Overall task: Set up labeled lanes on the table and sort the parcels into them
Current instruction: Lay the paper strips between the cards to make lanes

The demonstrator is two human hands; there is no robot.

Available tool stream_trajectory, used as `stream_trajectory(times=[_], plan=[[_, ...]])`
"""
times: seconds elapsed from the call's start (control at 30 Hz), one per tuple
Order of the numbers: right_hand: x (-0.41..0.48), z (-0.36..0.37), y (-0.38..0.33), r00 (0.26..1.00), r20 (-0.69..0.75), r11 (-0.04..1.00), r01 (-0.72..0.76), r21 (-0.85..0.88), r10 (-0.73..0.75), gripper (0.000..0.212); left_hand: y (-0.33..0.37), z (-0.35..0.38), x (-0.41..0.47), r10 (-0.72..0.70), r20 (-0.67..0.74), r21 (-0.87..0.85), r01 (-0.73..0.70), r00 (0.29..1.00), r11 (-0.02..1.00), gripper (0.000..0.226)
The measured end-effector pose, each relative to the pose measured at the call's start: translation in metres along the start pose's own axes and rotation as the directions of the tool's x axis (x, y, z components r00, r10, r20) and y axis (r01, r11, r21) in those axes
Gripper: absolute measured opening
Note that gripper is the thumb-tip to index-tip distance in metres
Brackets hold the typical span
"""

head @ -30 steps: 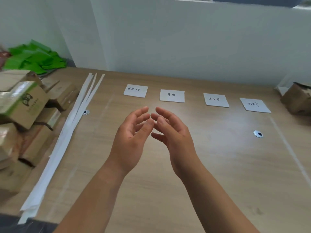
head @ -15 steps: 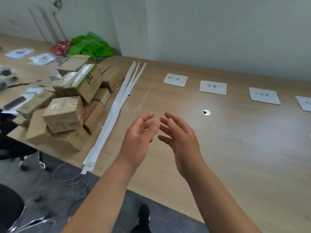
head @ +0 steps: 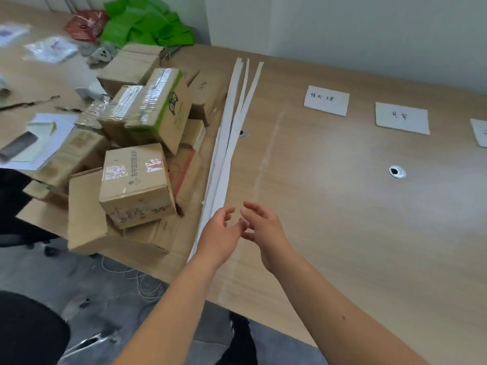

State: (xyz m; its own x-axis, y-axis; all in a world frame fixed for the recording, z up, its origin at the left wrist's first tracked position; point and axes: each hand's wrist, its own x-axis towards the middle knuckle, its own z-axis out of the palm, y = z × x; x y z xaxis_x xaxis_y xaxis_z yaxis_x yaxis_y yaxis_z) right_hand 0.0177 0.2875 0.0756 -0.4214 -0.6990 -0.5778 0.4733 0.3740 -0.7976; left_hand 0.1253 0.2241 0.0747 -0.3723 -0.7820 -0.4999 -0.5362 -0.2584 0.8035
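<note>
Hovering over near table [head: 355, 219] edge, gripping nothing: L hand [head: 220, 234] with fingers loosely curved, R hand [head: 267, 231] with fingers spread and relaxed; tips poss. touching, too blurred to tell. Heaped at left end: parcels [head: 137, 177], just beside white strips [head: 232, 133]. Along far side, in a row: label cards [head: 326, 100]

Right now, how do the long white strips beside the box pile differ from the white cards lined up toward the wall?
The white strips are long and narrow; the label cards are short rectangles. The strips look blank, while each card in full view carries handwriting. The strips lie bunched and overlapping next to the parcels; the cards lie apart in a row. Both are white and lie flat on the table.
</note>
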Motion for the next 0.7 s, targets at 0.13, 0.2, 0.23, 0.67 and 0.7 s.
stream_trajectory(times=[0.13,0.2,0.23,0.67,0.7], plan=[[0.044,0.033,0.023,0.992,-0.033,0.992,-0.124,0.005,0.124,0.033,-0.023,-0.022,0.042,-0.096,0.004,0.034,0.095,0.995,0.995,0.059],[0.063,0.043,0.032,0.982,-0.059,0.984,-0.178,0.007,0.178,0.038,-0.033,-0.027,0.059,-0.127,-0.006,0.045,0.127,0.992,0.991,0.063],[0.071,0.047,0.035,0.975,-0.070,0.978,-0.210,0.010,0.211,0.039,-0.037,-0.028,0.066,-0.140,-0.023,0.041,0.141,0.990,0.989,0.064],[0.109,0.074,0.061,0.892,-0.070,0.884,-0.452,-0.121,0.447,0.015,-0.104,-0.016,0.115,-0.261,-0.182,0.216,0.298,0.948,0.930,0.066],[0.108,0.073,0.059,0.888,-0.065,0.879,-0.460,-0.127,0.456,0.018,-0.100,-0.016,0.115,-0.280,-0.185,0.210,0.316,0.942,0.925,0.063]])
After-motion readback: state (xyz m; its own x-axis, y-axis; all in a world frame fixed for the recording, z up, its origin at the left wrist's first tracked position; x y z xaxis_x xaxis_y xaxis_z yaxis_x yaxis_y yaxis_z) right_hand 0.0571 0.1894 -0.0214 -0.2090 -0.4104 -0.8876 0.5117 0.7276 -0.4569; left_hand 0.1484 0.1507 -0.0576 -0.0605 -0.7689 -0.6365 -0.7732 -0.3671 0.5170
